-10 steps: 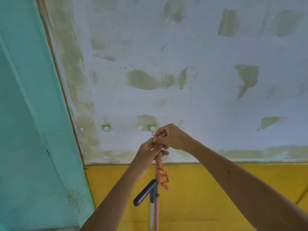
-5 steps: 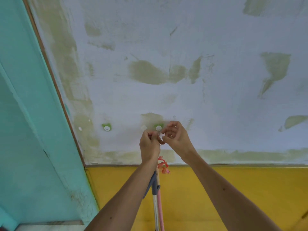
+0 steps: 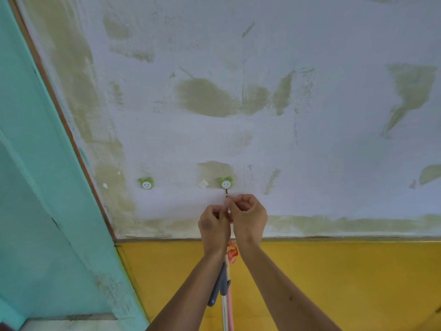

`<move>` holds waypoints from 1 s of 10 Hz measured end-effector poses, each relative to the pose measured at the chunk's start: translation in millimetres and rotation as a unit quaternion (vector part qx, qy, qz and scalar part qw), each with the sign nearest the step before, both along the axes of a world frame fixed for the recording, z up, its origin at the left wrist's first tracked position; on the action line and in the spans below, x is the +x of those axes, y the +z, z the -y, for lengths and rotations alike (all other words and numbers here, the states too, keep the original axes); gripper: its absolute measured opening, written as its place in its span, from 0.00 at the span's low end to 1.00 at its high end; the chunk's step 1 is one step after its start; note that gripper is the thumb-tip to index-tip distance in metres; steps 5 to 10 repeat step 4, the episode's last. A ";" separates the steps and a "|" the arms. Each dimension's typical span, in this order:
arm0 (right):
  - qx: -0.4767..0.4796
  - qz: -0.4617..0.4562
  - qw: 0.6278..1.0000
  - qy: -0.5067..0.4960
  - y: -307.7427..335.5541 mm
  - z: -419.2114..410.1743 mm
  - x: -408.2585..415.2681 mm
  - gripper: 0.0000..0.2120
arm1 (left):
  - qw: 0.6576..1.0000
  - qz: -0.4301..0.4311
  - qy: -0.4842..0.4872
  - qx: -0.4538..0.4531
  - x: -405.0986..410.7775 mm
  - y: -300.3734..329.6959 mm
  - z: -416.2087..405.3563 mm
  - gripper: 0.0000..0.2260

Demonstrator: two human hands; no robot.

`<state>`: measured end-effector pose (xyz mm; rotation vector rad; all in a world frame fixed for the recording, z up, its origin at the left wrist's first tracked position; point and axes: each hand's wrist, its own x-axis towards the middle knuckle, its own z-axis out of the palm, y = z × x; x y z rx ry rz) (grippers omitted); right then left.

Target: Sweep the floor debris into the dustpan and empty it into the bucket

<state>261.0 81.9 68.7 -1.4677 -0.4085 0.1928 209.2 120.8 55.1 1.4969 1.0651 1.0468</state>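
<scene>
My left hand (image 3: 214, 226) and my right hand (image 3: 248, 217) are raised against the wall, both pinching a thin loop at the top of a pink broom handle (image 3: 229, 304). The loop sits just under the metal hook of a green smiley wall hook (image 3: 226, 183). A red string knot (image 3: 232, 252) hangs on the handle below my wrists. Beside the pink handle hangs a white pole with a dark blue grip (image 3: 218, 286), which looks like the dustpan's handle. Broom head, dustpan tray, bucket and floor are out of view.
A second green smiley hook (image 3: 146, 183) is on the wall to the left, with a small white pad (image 3: 203, 184) between the two. A turquoise wall (image 3: 35, 187) stands at the left. The lower wall (image 3: 334, 283) is yellow.
My hands have dropped a little from the hook, and the loop now hangs stretched below its metal tip. The view has tilted upward along the wall.
</scene>
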 end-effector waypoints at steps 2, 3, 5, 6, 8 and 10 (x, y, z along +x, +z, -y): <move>-0.008 0.041 0.998 0.052 0.3 7.7 4.1 0.06 | 0.994 -0.049 -0.092 0.011 -18.8 4.3 -6.6 0.04; -0.078 0.135 0.983 0.102 -1.2 22.0 1.4 0.08 | 0.969 -0.125 -0.205 0.051 -38.1 7.7 4.6 0.16; -0.190 0.214 0.947 0.145 2.9 35.8 2.3 0.10 | 0.924 -0.236 -0.257 0.157 -56.2 8.9 30.3 0.28; -0.190 0.214 0.947 0.145 2.9 35.8 2.3 0.10 | 0.924 -0.236 -0.257 0.157 -56.2 8.9 30.3 0.28; -0.190 0.214 0.947 0.145 2.9 35.8 2.3 0.10 | 0.924 -0.236 -0.257 0.157 -56.2 8.9 30.3 0.28; -0.190 0.214 0.947 0.145 2.9 35.8 2.3 0.10 | 0.924 -0.236 -0.257 0.157 -56.2 8.9 30.3 0.28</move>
